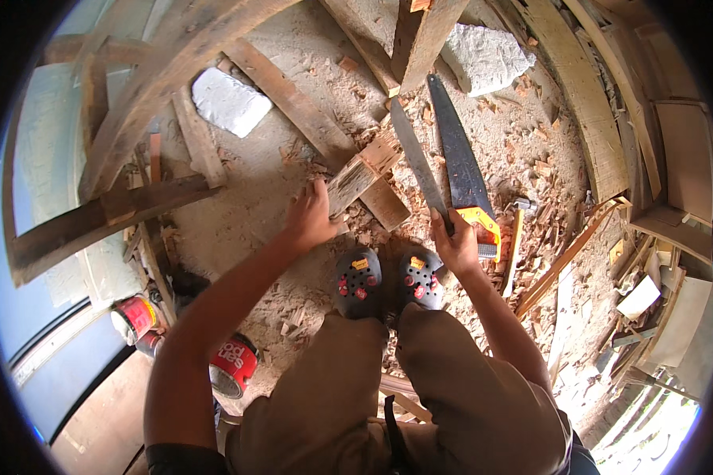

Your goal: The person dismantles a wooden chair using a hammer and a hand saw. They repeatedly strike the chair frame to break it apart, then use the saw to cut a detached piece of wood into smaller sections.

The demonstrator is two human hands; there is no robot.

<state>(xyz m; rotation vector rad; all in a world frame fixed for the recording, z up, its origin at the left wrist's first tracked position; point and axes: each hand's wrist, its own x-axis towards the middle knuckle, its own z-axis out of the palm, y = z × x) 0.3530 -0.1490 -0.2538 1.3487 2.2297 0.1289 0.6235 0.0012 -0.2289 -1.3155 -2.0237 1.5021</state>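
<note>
My left hand [310, 218] grips the near end of a short wooden block [352, 184], which is tilted and rests against another piece of wood [386, 204] on the ground. The block's far end looks chipped and rough. In my right hand [456, 244] is a machete [417, 155], its long dark blade pointing away from me, just right of the block and apart from it. A handsaw [461, 150] with a black blade and a yellow handle lies on the ground beside the machete. My right hand partly overlaps the saw's handle.
A hammer [518, 237] lies right of the saw. White stone-like blocks [231, 101] [487, 59] sit farther off. Long timbers [293, 99] cross the far ground, and wood chips [543, 166] are scattered about. Paint cans [234, 366] stand at left. My feet in clogs [360, 283] are close to the wood.
</note>
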